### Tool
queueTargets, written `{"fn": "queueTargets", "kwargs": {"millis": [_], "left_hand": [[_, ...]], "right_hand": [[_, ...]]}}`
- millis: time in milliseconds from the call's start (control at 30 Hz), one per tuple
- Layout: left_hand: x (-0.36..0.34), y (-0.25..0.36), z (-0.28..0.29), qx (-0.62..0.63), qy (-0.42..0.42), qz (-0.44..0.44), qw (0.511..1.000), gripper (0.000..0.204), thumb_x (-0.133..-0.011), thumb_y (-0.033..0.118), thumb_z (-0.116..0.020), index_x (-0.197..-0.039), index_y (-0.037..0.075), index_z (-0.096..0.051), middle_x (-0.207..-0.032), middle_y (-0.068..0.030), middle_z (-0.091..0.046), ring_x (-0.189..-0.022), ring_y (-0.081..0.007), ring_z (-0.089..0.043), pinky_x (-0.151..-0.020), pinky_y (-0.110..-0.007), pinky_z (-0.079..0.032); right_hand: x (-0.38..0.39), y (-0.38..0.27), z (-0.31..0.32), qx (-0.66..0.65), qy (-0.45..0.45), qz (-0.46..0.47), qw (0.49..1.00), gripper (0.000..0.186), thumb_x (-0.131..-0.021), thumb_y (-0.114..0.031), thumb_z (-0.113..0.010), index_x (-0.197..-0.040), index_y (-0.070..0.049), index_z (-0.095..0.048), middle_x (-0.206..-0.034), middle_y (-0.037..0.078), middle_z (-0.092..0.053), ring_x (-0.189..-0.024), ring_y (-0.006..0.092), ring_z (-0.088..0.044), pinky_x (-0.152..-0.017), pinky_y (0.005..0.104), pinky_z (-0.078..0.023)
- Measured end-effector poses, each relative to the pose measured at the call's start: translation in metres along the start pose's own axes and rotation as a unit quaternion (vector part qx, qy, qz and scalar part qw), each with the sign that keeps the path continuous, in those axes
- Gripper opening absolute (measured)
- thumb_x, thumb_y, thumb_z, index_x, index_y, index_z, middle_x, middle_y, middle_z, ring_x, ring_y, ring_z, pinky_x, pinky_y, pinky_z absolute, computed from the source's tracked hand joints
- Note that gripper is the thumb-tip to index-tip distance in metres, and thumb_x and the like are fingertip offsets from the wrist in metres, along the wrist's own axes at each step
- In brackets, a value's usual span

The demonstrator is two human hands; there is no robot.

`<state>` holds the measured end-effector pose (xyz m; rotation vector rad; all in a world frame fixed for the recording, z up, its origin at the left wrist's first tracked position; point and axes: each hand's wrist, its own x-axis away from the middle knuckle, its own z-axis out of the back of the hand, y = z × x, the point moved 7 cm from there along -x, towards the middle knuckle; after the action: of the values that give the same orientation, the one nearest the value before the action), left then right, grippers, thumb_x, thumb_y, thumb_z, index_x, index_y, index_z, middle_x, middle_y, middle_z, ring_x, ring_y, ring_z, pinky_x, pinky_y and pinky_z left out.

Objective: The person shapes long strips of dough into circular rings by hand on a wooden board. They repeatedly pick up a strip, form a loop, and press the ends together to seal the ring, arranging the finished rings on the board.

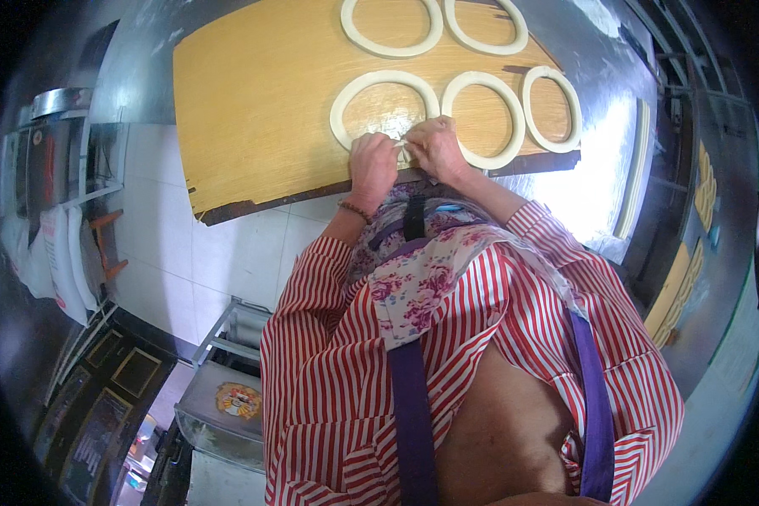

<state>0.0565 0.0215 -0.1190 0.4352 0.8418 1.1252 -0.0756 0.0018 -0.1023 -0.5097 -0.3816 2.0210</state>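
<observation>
Several pale dough rings lie on a yellow wooden board (253, 110). My left hand (373, 169) has its fingers curled and pinched on the near edge of the front-left dough ring (378, 78). Just right of it, my right hand (434, 152) pinches the same ring, where a narrow piece of dough shows between the fingertips; the exact join is partly hidden. The front middle ring (499, 91) sits beside my right hand, with another ring (571, 110) to its right. Two more rings (396, 49) lie along the far part of the board.
The board rests on a steel table (126, 67). At left are a metal rack (101, 160) and white sacks (63, 249); at lower left, a metal machine (215, 422). At right, shelving holds yellow trays (670, 304). Tiled floor (160, 228) shows below the board.
</observation>
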Motion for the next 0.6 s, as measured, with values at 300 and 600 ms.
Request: {"fn": "queueTargets", "kwargs": {"millis": [300,600], "left_hand": [[0.002,-0.001,-0.004,-0.011,-0.008,-0.014,1.0,0.011,-0.079,0.013,-0.071,-0.079,0.004,-0.064,-0.084,-0.0088,-0.058,-0.087,-0.0305,-0.055,-0.082,-0.043,-0.043],[-0.002,-0.005,0.021,-0.006,-0.094,-0.022,0.995,0.031,-0.081,0.011,-0.07,-0.11,0.0,-0.068,-0.098,-0.0161,-0.062,-0.099,-0.0353,-0.058,-0.088,-0.044,-0.044]], "right_hand": [[0.002,-0.004,-0.005,-0.004,-0.003,0.015,1.0,0.005,-0.079,-0.014,-0.067,-0.079,-0.009,-0.068,-0.082,0.008,-0.067,-0.089,0.0281,-0.063,-0.092,0.0456,-0.037],[-0.01,-0.022,0.005,0.002,-0.043,0.044,0.998,0.013,-0.079,-0.019,-0.071,-0.088,-0.009,-0.073,-0.086,0.006,-0.069,-0.092,0.027,-0.064,-0.095,0.0438,-0.039]]}}
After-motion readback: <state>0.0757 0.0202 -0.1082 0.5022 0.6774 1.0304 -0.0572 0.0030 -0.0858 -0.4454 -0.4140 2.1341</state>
